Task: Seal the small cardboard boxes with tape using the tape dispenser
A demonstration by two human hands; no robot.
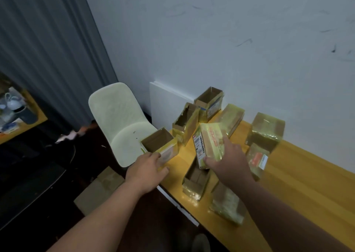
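We are early in the sorting and well short of the sealing. Our left hand (148, 167) grips the near side of an open box (160, 146) at the left edge of the worktop (299, 175), fingers (162, 170) curled against its wall; the top of this box gapes, no tape across it. Our right hand (228, 159) holds a taped box (209, 144) with a printed label, thumb under its near end and fingers over the right side, so that it is tilted up above another open box (196, 182) standing just below.

As far as we can judge, the work is split. Several boxes look done — a closed box (266, 130) far right, a flat box (230, 119) behind our right hand, a labelled one (257, 160) to its right and a near box (228, 203) all show glossy yellowish wrap. At least four remain unsealed: the one in our left hand, the one under our right, and two open boxes (187, 121) standing at the far end near the wall.

The tape dispenser is not in view anywhere, so we cannot say where it lies — it must be found before any open top gets closed. A pale chair (119, 117) stands left of the worktop.
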